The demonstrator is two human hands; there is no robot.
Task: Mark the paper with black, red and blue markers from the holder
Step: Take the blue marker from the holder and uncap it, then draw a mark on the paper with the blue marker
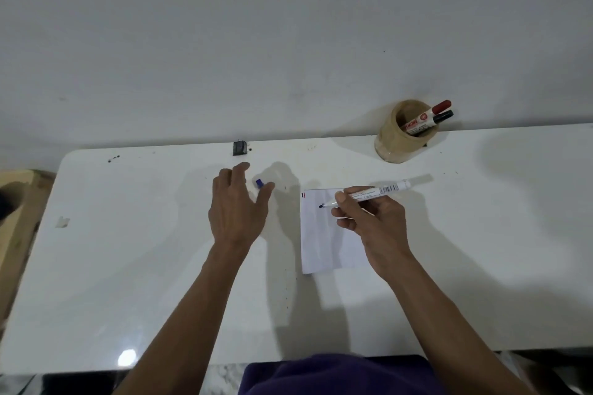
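Observation:
A white paper [321, 244] lies on the white table [128, 250], with small black and red marks at its top left corner. My right hand [372, 218] grips an uncapped white marker [372, 192], its dark tip just above the paper's upper left part. My left hand [237, 205] hovers with fingers spread over the table, left of the paper. A blue cap [259, 183] lies on the table between its thumb and fingers. The tan round holder [401, 138] stands at the back right and holds a red marker [433, 112] and a black marker [439, 119].
A small dark block [240, 147] sits at the table's back edge against the white wall. A bit of tape [62, 221] sticks near the left edge. A tan piece of furniture [16, 202] stands to the left of the table.

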